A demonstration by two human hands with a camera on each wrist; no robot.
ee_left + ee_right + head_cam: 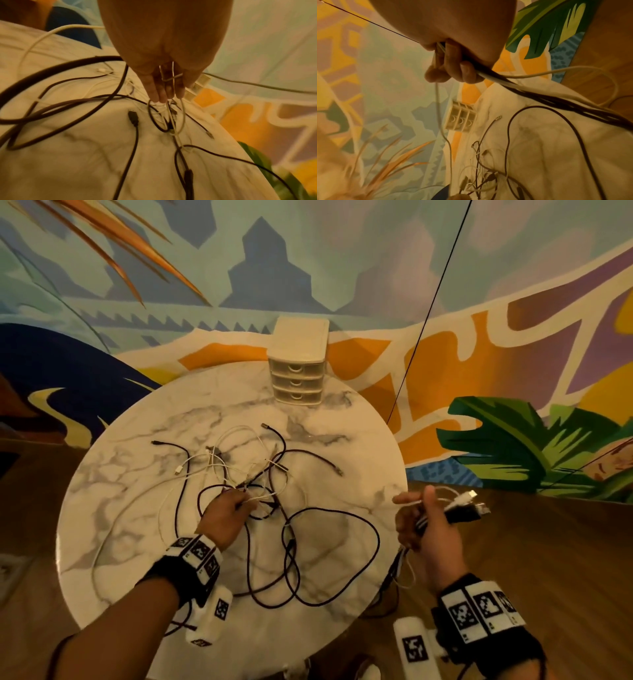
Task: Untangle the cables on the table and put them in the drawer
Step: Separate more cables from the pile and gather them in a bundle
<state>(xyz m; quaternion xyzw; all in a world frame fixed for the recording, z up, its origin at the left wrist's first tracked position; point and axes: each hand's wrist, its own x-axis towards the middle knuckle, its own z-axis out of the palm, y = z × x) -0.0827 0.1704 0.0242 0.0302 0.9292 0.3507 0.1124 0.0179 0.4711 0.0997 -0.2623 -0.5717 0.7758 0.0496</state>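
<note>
A tangle of black and white cables (260, 484) lies spread over the round marble table (346, 446). My left hand (227, 510) sits in the middle of the tangle and pinches thin white cable strands (171, 78) between its fingers. My right hand (423, 523) is at the table's right edge, its fingers curled round a bundle of black and white cables (530, 89) whose plugs (471, 503) stick out to the right. A small cream three-drawer unit (297, 368) stands at the table's far edge, all drawers closed.
A thin black cord (431, 302) runs diagonally down in front of the painted wall, right of the drawer unit. Wooden floor (513, 542) surrounds the table. A black cable loop (329, 556) lies near the table's front between my hands.
</note>
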